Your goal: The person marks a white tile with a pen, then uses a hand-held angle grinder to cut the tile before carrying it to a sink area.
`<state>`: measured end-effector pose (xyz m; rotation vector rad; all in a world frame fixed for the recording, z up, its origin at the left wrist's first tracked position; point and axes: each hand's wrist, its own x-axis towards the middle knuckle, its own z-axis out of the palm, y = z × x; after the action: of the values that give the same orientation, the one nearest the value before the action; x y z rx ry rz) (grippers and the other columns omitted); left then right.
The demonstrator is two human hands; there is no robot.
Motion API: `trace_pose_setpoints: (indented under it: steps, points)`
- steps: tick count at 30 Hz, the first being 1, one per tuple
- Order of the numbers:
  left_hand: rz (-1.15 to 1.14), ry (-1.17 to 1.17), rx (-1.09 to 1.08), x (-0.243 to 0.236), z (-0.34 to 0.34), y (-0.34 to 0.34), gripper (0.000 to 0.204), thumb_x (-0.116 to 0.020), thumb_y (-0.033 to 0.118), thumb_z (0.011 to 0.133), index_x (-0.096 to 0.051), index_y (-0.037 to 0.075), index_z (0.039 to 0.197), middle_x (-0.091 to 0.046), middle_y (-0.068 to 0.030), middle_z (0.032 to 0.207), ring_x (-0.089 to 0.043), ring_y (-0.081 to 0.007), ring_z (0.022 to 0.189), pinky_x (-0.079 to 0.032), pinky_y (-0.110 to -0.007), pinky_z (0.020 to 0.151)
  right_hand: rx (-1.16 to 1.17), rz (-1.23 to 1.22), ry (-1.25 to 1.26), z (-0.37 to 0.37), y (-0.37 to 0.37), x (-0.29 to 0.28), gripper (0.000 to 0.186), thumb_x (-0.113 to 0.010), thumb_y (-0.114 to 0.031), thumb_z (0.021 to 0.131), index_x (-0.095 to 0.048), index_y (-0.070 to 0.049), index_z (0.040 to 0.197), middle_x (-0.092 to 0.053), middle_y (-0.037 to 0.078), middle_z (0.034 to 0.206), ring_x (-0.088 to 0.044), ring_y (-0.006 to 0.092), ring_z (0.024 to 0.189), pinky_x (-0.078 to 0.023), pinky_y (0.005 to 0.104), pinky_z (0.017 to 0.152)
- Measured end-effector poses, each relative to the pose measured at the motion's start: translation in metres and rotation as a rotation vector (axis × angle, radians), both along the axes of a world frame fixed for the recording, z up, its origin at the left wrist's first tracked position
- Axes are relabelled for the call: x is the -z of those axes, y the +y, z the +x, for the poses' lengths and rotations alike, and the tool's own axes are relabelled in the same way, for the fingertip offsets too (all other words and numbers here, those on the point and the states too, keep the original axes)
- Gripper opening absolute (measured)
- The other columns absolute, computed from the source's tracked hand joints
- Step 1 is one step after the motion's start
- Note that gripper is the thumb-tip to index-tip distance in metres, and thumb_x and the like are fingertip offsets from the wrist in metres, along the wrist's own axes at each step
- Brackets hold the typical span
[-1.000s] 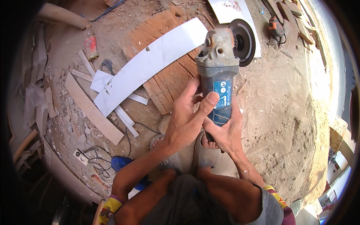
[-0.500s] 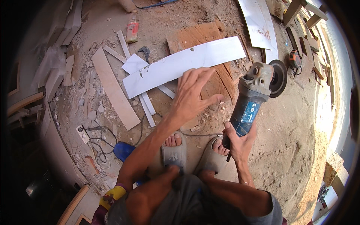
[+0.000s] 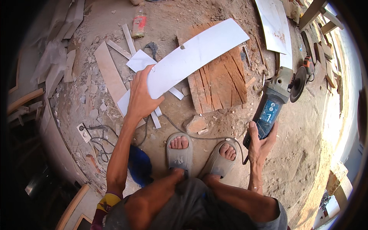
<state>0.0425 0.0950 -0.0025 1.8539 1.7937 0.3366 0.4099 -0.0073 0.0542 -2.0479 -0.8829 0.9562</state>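
A long white tile strip [image 3: 199,53] with a small chip in its far edge slants across a scored reddish-brown block [image 3: 218,85]. My left hand [image 3: 141,94] is closed round the strip near its left end, fingers over the far edge and thumb at the near edge. In my right hand [image 3: 262,142] is a blue and grey angle grinder [image 3: 270,109], held by its body. Its dark disc [image 3: 298,85] points up and to the right, apart from the strip. Whether the disc spins I cannot tell.
Narrow tile offcuts [image 3: 111,63] lie left of and under the strip. A red-labelled bottle [image 3: 139,25] stands beyond them. More white tile [image 3: 272,30] and an orange tape measure [image 3: 308,64] are at the right. A cable [image 3: 207,138] runs past my sandals to a socket block [image 3: 83,132].
My left hand has gone from beside the strip's near edge to its left end and taken hold. The strip has turned, its right end farther away. The grinder has shifted right.
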Motion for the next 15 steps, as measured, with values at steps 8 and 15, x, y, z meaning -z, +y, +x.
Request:
trace_pose_setpoints:
  steps: [8, 15]
  points:
    - [0.095, -0.006, -0.607, -0.055, -0.049, -0.077, 0.094, -0.082, 0.000, 0.082, -0.042, 0.003, 0.167, -0.057, -0.0185, 0.155, -0.057, -0.0335, 0.143, -0.044, -0.046, 0.123, -0.308, 0.113, -0.340, -0.032, 0.045, 0.042, 0.079, -0.095, -0.025, 0.091, -0.055, 0.005, 0.151, -0.070, 0.024, 0.127, -0.073, 0.0332, 0.114, -0.058, 0.0441, 0.100]
    - [0.004, -0.151, -1.015, -0.118, -0.069, -0.157, 0.086, -0.077, -0.003, 0.092, -0.040, -0.002, 0.170, -0.056, -0.0167, 0.150, -0.056, -0.0226, 0.133, -0.051, -0.037, 0.111, -0.463, 0.125, -0.486, -0.072, 0.079, 0.072, 0.077, -0.096, -0.028, 0.090, -0.057, 0.002, 0.149, -0.069, 0.023, 0.127, -0.072, 0.0389, 0.113, -0.058, 0.0486, 0.097]
